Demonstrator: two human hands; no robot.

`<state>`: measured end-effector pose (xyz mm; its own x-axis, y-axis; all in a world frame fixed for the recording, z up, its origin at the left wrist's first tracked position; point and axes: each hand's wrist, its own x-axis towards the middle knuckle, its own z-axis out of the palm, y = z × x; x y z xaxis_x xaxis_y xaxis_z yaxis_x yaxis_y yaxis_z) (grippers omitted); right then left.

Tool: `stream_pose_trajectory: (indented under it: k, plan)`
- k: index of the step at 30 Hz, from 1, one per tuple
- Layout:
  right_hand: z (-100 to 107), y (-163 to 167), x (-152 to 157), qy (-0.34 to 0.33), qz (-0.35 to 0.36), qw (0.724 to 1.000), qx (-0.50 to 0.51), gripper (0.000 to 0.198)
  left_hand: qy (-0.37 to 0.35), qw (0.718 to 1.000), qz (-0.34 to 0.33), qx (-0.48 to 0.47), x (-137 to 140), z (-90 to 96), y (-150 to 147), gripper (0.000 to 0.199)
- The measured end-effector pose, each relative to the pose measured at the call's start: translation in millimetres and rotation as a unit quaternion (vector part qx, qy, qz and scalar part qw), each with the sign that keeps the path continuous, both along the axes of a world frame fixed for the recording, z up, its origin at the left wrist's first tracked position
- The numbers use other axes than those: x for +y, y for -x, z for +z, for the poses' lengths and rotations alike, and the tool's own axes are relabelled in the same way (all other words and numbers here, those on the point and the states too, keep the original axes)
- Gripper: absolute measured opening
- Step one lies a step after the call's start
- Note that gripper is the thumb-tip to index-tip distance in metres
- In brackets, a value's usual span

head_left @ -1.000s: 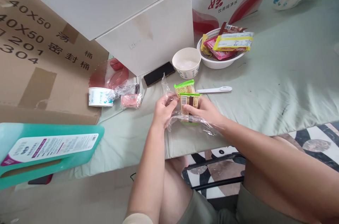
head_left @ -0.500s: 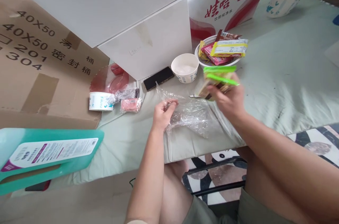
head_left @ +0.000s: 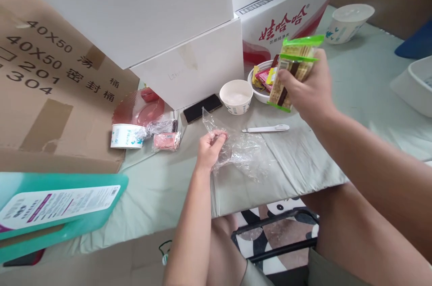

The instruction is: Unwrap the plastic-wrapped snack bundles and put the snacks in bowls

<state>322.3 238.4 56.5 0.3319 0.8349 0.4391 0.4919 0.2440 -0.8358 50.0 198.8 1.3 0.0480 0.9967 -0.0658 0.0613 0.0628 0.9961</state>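
My left hand [head_left: 211,148] pinches the edge of a crumpled clear plastic bag [head_left: 248,155] that lies on the green cloth. Raised to the right, my right hand [head_left: 310,83] is closed round green-edged snack packets [head_left: 297,67], which look like crackers or wafers in clear wrappers. Behind them stands a white bowl [head_left: 261,93] of colourful wrapped snacks, partly hidden by the packets. A white utility knife [head_left: 266,129] lies between the bag and that bowl. Near my left hand are a white paper cup [head_left: 236,97] and a black phone [head_left: 202,108].
White boxes [head_left: 205,70] and a red-and-white carton [head_left: 286,24] stand at the back. To the left are a cardboard box [head_left: 67,110], a teal jug [head_left: 84,187], another paper cup [head_left: 126,136] and a pink wrapped item [head_left: 166,141]. A paper tub [head_left: 347,24] and a white container [head_left: 416,83] stand at right.
My right hand has lifted the snack packets up and to the right, uncovering the knife. My left hand stays on the plastic bag. The view has tilted slightly.
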Motion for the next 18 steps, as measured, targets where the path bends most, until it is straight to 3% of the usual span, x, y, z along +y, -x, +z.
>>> stream_pose_trajectory:
  k: [3, 5, 8, 12, 15, 18]
  plan:
    - [24, 10, 26, 0.008, -0.096, 0.995, -0.022, 0.033, -0.005, 1.0, -0.003, -0.002, 0, 1.6, 1, 0.017]
    - [34, 18, 42, 0.019, -0.113, 0.993, -0.033, 0.036, -0.01, 1.0, 0.0, -0.001, -1, 2.3, 2, 0.016]
    - [33, 29, 58, 0.088, -0.098, 0.99, -0.051, 0.039, -0.012, 1.0, 0.002, -0.004, 0, 1.6, 4, 0.016]
    - [13, 27, 67, 0.192, -0.057, 0.974, -0.11, 0.055, -0.01, 1.0, 0.0, -0.005, 1, -1.7, 7, 0.016]
    - [6, 17, 71, 0.17, -0.015, 0.979, -0.111, 0.041, -0.008, 1.0, -0.002, -0.008, 2, -4.2, 7, 0.017]
    - [17, 13, 64, 0.152, -0.007, 0.981, -0.123, 0.039, -0.005, 1.0, -0.002, -0.01, 3, -4.3, 6, 0.018]
